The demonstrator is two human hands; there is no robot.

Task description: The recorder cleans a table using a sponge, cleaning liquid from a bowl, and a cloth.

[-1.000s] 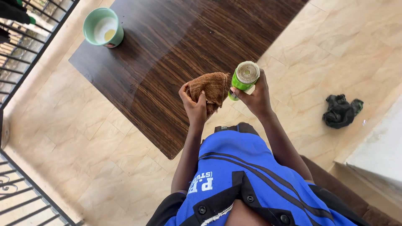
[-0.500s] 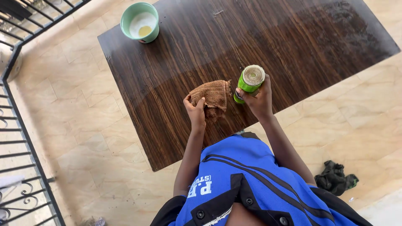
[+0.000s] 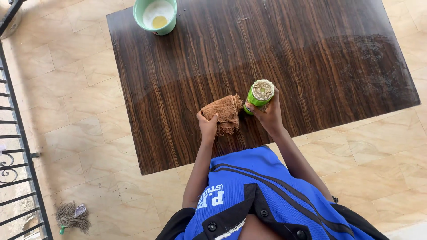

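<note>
Left hand [image 3: 207, 126] clenched on a folded brown cloth [image 3: 222, 113], thumb on top, cloth pinched between thumb and fingers and lying just beyond the fingertips over the dark wood table [image 3: 284, 58]. Right hand [image 3: 267, 113] wrapped around a green can [image 3: 259, 94], fingers closed on its side, ribbed top facing up above them. Cloth edge just beside the can. Green bowl [image 3: 156, 14] well beyond both hands at the far table corner. Tiled floor [image 3: 80, 98] around.

brown cloth [image 3: 223, 113], green bottle [image 3: 257, 95], dark wood-grain table [image 3: 311, 53] (glossy)
</note>
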